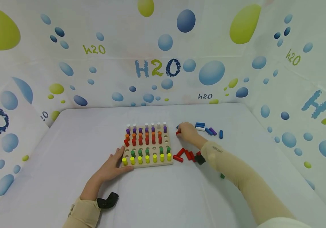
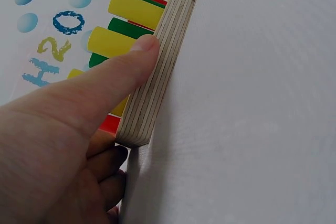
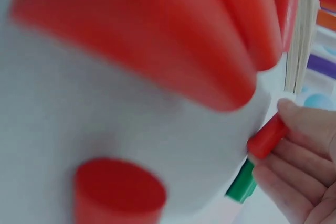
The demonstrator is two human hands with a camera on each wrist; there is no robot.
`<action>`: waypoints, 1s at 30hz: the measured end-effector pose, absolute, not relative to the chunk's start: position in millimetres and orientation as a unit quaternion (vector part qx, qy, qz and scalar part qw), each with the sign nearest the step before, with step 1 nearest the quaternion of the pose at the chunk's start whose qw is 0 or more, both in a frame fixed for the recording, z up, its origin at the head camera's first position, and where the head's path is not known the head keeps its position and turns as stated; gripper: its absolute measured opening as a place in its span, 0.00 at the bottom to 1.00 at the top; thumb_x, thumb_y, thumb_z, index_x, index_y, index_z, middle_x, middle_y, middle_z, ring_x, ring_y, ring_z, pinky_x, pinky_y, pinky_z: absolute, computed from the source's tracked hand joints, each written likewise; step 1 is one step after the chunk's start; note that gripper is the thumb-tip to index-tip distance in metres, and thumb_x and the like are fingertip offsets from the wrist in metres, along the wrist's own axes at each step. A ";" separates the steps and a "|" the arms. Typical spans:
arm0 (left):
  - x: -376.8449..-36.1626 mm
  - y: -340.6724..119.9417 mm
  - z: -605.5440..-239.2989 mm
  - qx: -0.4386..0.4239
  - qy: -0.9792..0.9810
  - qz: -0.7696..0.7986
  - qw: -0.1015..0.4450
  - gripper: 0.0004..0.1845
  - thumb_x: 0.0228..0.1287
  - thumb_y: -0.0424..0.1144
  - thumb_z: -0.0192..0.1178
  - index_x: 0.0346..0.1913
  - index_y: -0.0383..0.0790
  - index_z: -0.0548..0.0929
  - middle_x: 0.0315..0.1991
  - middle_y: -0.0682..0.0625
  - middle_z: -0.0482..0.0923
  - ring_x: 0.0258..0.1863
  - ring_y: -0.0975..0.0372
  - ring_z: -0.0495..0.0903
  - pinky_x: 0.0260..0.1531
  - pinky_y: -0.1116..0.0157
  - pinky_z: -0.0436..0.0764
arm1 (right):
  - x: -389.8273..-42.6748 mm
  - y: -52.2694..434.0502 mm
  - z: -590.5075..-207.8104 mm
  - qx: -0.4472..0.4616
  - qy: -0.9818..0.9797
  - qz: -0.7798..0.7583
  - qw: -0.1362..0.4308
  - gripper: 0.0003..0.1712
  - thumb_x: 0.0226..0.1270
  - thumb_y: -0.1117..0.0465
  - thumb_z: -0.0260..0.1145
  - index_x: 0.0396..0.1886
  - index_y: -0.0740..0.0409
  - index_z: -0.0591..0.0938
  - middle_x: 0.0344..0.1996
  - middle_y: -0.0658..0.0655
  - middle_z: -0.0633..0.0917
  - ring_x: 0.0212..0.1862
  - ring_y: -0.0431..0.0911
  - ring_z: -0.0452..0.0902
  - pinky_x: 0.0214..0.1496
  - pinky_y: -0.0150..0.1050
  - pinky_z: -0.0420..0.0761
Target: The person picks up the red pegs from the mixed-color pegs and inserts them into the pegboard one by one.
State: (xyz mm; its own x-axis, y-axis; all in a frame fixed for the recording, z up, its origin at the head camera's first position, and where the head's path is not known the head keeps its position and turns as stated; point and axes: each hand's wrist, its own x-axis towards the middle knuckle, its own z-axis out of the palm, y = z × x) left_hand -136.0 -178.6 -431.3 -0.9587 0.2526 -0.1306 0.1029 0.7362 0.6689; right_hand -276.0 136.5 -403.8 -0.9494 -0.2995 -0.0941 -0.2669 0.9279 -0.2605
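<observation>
- The left hand (image 1: 112, 164) lies at the near left corner of the wooden peg board (image 1: 147, 163), fingers straight and holding nothing; in the left wrist view its thumb (image 2: 118, 72) presses flat against the board's layered edge, beside the yellow pegs (image 1: 147, 158).
- The peg board sits flat on the white desk (image 1: 163, 196), with upright pegs in rows: white at the far side, then purple, orange, red, green, and yellow nearest the person; several holes stand open.
- Just right of the board's near corner, a cluster of loose red pegs (image 1: 184, 154) lies on the desk.
- The right hand (image 1: 187, 131) is beside the board's far right corner, its fingers pinching a red peg (image 3: 268, 136); the right wrist view also shows a green peg (image 3: 241, 184) just below it, at the fingers.
- Further right, loose blue, white and purple pegs (image 1: 208, 129) lie scattered on the desk, near the right hand.
</observation>
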 end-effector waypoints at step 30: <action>-136.0 -178.8 -428.9 0.097 0.925 0.352 0.107 0.55 0.52 0.60 0.62 0.71 0.32 0.45 0.70 0.35 0.42 0.69 0.45 0.38 0.65 0.46 0.37 | -272.6 180.5 -411.8 -0.037 0.871 -0.485 0.076 0.17 0.59 0.56 0.66 0.45 0.61 0.79 0.42 0.60 0.84 0.43 0.50 0.79 0.47 0.41 0.79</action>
State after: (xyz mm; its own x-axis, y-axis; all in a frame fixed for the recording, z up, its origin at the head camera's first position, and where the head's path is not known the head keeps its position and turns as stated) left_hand -136.0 -178.8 -428.9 -0.9581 0.2554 -0.1297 0.1045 0.7333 0.6718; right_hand -272.6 180.5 -411.8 -0.9859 -0.1376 -0.0957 0.0089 0.5274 -0.8496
